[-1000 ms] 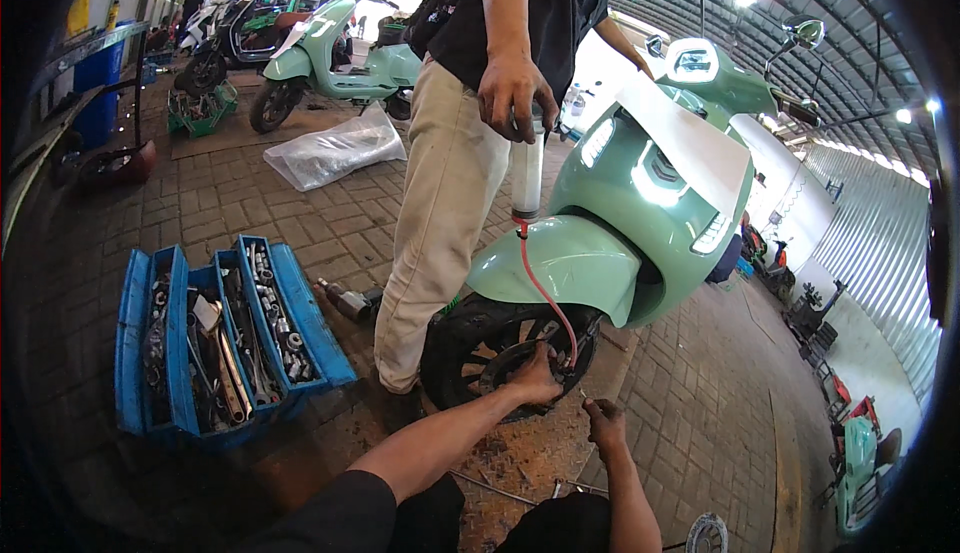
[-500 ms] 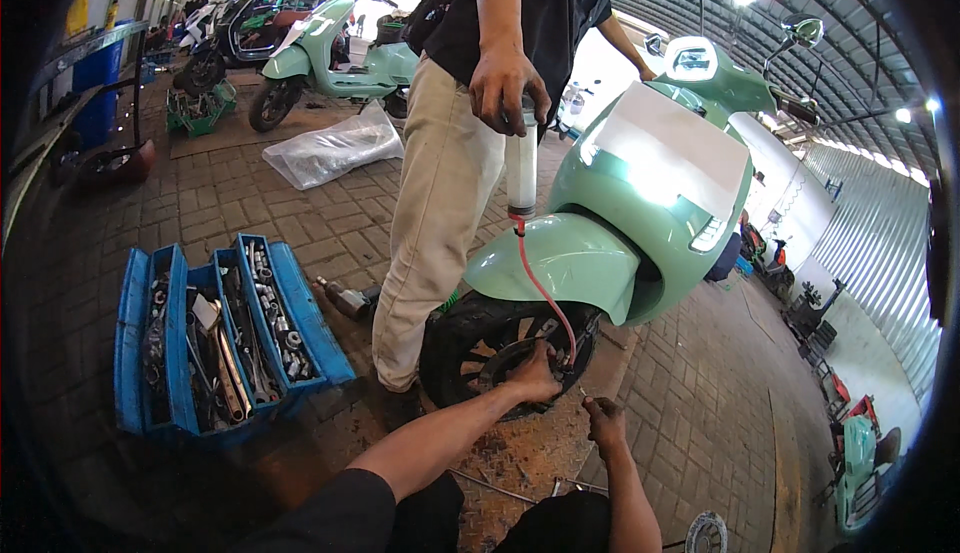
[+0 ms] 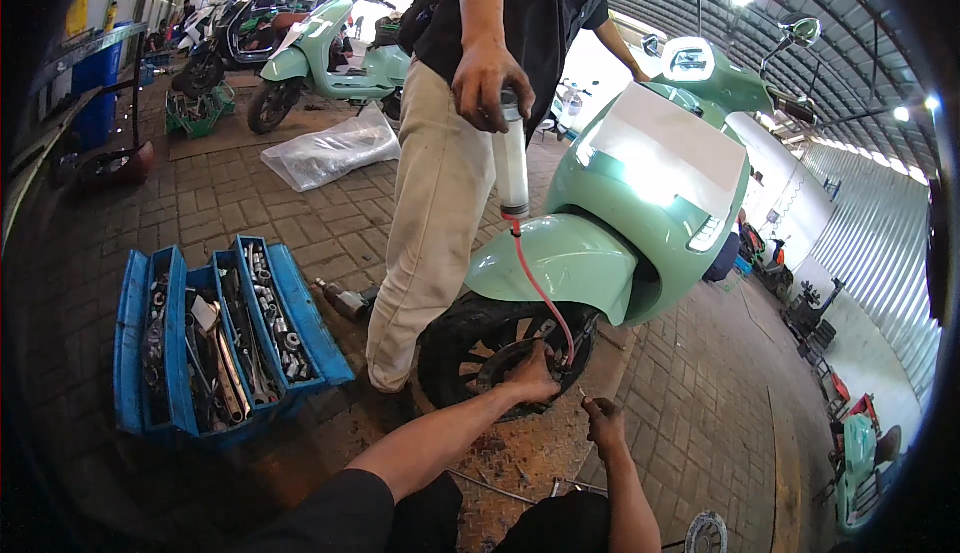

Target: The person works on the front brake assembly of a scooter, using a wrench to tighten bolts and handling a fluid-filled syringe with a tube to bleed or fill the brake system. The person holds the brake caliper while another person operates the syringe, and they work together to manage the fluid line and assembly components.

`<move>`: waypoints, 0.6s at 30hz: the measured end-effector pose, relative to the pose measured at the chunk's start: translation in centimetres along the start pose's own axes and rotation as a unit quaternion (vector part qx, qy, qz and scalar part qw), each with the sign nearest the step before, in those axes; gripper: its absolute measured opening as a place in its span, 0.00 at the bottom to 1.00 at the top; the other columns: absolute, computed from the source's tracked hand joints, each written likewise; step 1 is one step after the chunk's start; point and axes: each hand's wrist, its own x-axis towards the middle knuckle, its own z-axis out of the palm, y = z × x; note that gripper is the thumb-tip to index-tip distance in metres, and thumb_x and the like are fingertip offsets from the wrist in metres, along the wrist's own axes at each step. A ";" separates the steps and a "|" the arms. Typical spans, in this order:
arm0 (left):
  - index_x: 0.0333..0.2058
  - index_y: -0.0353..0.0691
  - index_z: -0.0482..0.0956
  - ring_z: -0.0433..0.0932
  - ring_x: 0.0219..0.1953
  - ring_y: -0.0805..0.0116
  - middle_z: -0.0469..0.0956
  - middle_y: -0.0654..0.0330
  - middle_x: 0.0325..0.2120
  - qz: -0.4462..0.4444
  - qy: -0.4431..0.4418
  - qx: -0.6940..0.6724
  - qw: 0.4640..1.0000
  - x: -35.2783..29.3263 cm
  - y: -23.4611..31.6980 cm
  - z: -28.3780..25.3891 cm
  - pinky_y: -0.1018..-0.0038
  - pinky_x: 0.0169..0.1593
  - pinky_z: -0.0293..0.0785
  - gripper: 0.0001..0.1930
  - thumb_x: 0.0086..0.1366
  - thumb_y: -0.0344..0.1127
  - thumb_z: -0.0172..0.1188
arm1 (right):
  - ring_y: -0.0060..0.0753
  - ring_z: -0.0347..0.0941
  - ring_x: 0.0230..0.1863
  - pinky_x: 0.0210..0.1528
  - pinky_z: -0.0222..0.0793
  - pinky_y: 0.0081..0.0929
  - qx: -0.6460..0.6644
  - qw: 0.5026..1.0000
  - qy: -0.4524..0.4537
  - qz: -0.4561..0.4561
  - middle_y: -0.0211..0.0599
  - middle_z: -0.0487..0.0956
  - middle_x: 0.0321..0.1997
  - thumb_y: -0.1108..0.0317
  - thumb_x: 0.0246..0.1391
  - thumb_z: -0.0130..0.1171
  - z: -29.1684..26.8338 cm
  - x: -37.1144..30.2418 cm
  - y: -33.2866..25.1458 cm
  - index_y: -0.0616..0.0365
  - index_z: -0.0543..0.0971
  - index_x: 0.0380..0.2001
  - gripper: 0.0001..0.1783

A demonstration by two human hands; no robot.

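My left hand [image 3: 535, 378] reaches into the front wheel [image 3: 462, 353] of a mint-green scooter [image 3: 565, 253], beside the lower end of a thin red hose [image 3: 543, 293]. Its fingers are curled at the hub area, and what they grip is hidden. To its right, just off the tyre, my right hand [image 3: 605, 425] is closed in a pinch on a small, thin piece too small to name. The hose runs up to a clear syringe-like cylinder [image 3: 512, 168] with pale contents, held upright by a co-worker's hand [image 3: 490, 83] above the front fender [image 3: 555, 263].
A blue cantilever toolbox [image 3: 335, 363] full of wrenches and sockets stands open at left. Near the co-worker's leg [image 3: 425, 223] lies a power tool [image 3: 343, 300]. Loose metal rods [image 3: 495, 488] lie on the rusty plate below me. Behind are a plastic bag [image 3: 335, 148] and another scooter [image 3: 330, 73].
The co-worker's hand and the cylinder have shifted slightly left, with the hose's top end. The co-worker's leg has moved a little left too. My two hands stay in nearly the same place.
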 end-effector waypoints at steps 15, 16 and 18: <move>0.56 0.42 0.53 0.73 0.51 0.45 0.69 0.46 0.49 0.092 0.098 -0.051 0.990 0.2 -0.4 0.9 0.60 0.53 0.68 0.40 0.45 0.35 0.64 | 0.21 0.64 0.19 0.19 0.60 0.23 0.017 0.997 0.021 -0.075 0.28 0.70 0.21 0.52 0.54 0.61 -0.1 1.6 2.2 0.61 0.79 0.35 0.20; 0.56 0.42 0.53 0.73 0.50 0.45 0.70 0.45 0.48 0.071 0.076 -0.042 0.994 0.2 -0.3 0.5 0.60 0.52 0.69 0.40 0.45 0.35 0.64 | 0.21 0.64 0.19 0.19 0.60 0.23 0.021 0.996 0.016 -0.081 0.28 0.69 0.21 0.52 0.54 0.60 -0.1 1.4 1.5 0.61 0.79 0.35 0.21; 0.55 0.41 0.53 0.75 0.48 0.43 0.71 0.43 0.45 0.035 0.039 -0.021 0.998 0.1 0.3 -0.4 0.60 0.50 0.70 0.39 0.46 0.34 0.64 | 0.21 0.63 0.18 0.19 0.59 0.23 0.009 0.997 0.014 -0.075 0.28 0.69 0.21 0.50 0.54 0.61 -0.2 1.3 1.0 0.61 0.79 0.35 0.22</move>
